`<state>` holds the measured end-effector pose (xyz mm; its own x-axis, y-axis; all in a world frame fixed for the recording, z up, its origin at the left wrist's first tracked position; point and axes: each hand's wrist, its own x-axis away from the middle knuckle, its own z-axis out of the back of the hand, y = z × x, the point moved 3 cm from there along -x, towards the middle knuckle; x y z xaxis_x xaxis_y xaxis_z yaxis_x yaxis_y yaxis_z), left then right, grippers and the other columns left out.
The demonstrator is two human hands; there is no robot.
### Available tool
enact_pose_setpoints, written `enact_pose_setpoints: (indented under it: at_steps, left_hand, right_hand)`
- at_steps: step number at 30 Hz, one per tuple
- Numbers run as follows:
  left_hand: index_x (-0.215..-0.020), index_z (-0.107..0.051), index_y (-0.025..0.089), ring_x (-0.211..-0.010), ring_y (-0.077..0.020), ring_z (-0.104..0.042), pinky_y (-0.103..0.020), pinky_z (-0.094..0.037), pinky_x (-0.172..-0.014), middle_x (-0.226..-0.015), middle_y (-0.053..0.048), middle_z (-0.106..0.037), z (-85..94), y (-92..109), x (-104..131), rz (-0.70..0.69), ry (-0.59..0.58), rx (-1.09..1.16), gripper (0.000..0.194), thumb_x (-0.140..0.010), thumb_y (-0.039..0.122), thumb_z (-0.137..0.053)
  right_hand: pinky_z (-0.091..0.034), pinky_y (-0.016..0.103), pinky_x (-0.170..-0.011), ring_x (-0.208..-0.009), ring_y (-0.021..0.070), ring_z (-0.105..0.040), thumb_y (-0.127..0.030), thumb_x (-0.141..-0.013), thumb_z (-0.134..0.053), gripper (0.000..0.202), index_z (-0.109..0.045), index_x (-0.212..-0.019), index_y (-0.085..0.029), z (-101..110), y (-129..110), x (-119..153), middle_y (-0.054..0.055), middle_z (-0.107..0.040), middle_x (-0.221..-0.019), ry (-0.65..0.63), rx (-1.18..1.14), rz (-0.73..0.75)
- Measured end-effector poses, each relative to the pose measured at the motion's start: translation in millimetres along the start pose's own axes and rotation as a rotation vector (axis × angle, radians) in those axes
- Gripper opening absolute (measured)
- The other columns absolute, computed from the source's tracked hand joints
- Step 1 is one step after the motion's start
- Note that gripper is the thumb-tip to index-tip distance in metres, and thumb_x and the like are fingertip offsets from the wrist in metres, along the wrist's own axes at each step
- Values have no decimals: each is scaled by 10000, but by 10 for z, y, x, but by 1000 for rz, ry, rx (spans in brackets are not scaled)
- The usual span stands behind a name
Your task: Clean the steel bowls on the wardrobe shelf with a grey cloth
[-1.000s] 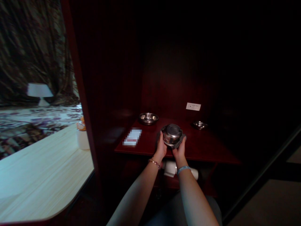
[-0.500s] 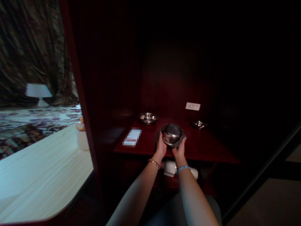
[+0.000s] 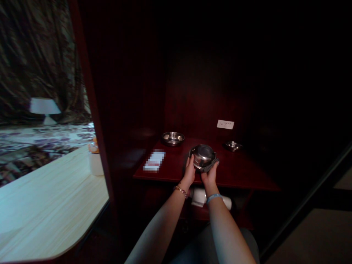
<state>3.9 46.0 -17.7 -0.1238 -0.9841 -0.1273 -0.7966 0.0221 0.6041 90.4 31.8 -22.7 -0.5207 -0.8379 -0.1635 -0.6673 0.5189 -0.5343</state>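
Note:
A shiny steel bowl (image 3: 204, 154) is held up over the front part of the dark red shelf, its flat base turned toward me. My left hand (image 3: 189, 172) grips the bowl by its left side, fingers closed along the rim. On the lower right, my right hand (image 3: 210, 176) presses a grey cloth (image 3: 209, 166) against the bowl; some of its fingers are hidden beneath. Farther back on the shelf stand a wide steel dish (image 3: 173, 138) at left and a small steel bowl (image 3: 233, 146) at right.
A blurred-out white item (image 3: 154, 160) lies on the shelf (image 3: 242, 170) at left. Below the shelf are white objects (image 3: 198, 197). A socket plate (image 3: 225, 124) is on the back wall. Beyond the left panel are a pale table (image 3: 49, 205), a white container (image 3: 96, 164) and a lamp (image 3: 44, 106).
The bowl has shifted and turned slightly to the right in my hands. My left fingers have moved up along its side. The cloth stays at its lower right edge.

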Motion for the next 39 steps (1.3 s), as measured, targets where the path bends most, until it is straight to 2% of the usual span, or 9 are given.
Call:
enact_pose_setpoints:
  at_steps: [8,16,26,39]
  left_hand:
    - [-1230,-628,208,-1141,-227,-645,-333,-481,-974,-1297,-114,-659,-7,5,11,2,-41,-83,492,-826,477,-709]
    - [-1189,-638,191,-1067,-224,-668,-309,-510,-891,-1249,-125,-679,-18,38,64,-17,-51,-124,496,-815,507,-715]
    - [-1125,-659,179,-1107,-237,-658,-375,-475,-1005,-1227,-127,-689,-11,38,51,-15,-14,-56,428,-819,470,-724]
    - [-1123,-665,170,-1160,-240,-636,-389,-448,-1055,-1218,-124,-695,-15,32,29,-35,-15,-8,404,-840,456,-705]
  right_hand:
    - [-362,435,-1159,-1237,149,-607,-651,-951,-259,612,-617,-1260,-263,39,1,-15,23,-668,-1318,-6,30,25]
    - [-370,435,-1152,-1213,148,-624,-645,-956,-230,627,-620,-1256,-256,25,2,-15,31,-676,-1307,-13,21,27]
    - [-388,401,-1141,-1129,142,-667,-631,-963,-252,621,-632,-1239,-226,-40,-13,30,39,-713,-1237,1,6,-13]
    - [-375,394,-1149,-1192,144,-628,-639,-955,-280,616,-620,-1259,-225,-74,-20,48,38,-688,-1282,-31,13,-30]
